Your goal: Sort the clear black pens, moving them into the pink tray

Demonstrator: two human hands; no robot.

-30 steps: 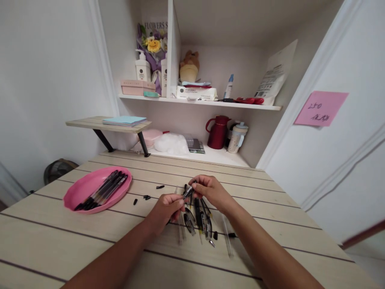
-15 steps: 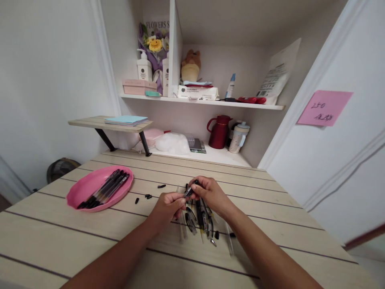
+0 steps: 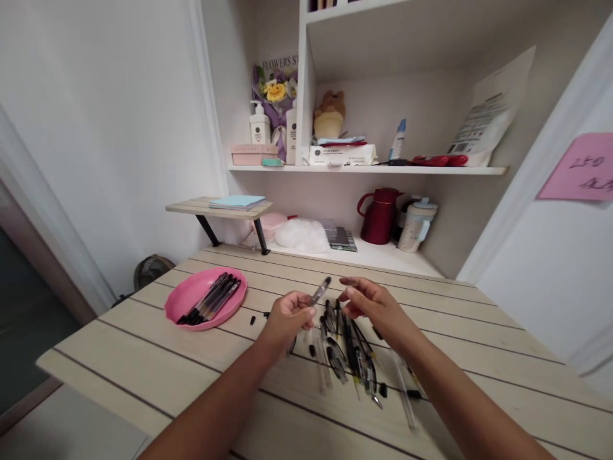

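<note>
My left hand [image 3: 288,317] grips a clear-barrelled pen [image 3: 320,291] with a dark end, which points up and away to the right. Just right of the pen, my right hand [image 3: 376,305] is open, its fingers apart with nothing between them. Below both hands lies a loose pile of pen parts [image 3: 352,348]: dark pieces, clear tubes and thin refills. One clear tube [image 3: 406,393] lies apart to the right. Small black caps [image 3: 252,320] are scattered left of my left hand. Several black-ended pens [image 3: 214,299] rest side by side in the pink tray [image 3: 173,314] at the left.
A small raised shelf [image 3: 191,206] with blue paper stands on the wooden table [image 3: 191,370] at the back left. Behind the table, a white shelf unit [image 3: 479,170] holds a red jug [image 3: 380,217], a pale cup [image 3: 416,227] and a plastic bag [image 3: 302,235].
My right hand has let go of the pen and moved off to the right, its fingers opening. The pen stays in my left hand. The whole view has swung left.
</note>
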